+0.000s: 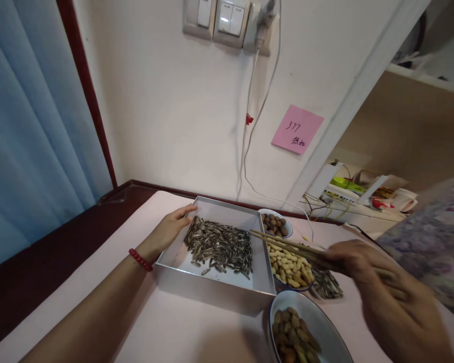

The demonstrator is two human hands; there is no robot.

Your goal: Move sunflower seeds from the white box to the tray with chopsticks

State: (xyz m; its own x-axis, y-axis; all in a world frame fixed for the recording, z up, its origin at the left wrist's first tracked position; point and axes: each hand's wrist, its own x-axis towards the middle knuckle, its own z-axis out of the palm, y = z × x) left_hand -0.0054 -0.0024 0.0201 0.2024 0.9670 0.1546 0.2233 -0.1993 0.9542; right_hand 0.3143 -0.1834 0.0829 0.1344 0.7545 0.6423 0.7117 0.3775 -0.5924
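Near the table's (196, 333) far edge sat the box (212, 290), with the left hand (170, 229) lying unclenched against its left wall. The right hand (366, 267) pinched chopsticks (283, 244) above the peanut bowl (287, 287). The box's slick seeds (219, 247) could slip from the tips and scatter.

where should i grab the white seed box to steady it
Probably the left wall of the white box near the far corner, coming from the left, where the left hand rests: that wall is thin and upright, easy to pinch. The right side is crowded by the peanut bowl, and the right hand holds chopsticks.
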